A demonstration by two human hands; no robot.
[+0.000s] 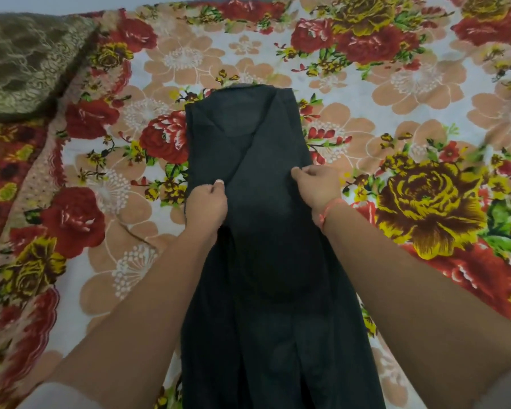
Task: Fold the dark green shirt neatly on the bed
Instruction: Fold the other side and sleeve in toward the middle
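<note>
The dark green shirt (248, 137) lies as a long narrow strip on the flowered bed sheet (396, 93), its sides folded in, running from the middle of the bed toward me. My left hand (208, 206) pinches the cloth at the strip's left edge about halfway along. At the right edge, level with it, my right hand (316, 185) pinches the cloth too. The part between my hands and my body hangs or lies in shadow beneath my forearms.
A brown lace-patterned cloth (27, 60) lies bunched at the bed's far left corner. The bed's left edge runs along a red flowered border (3, 184). Flowered sheet spreads out on both sides of the shirt.
</note>
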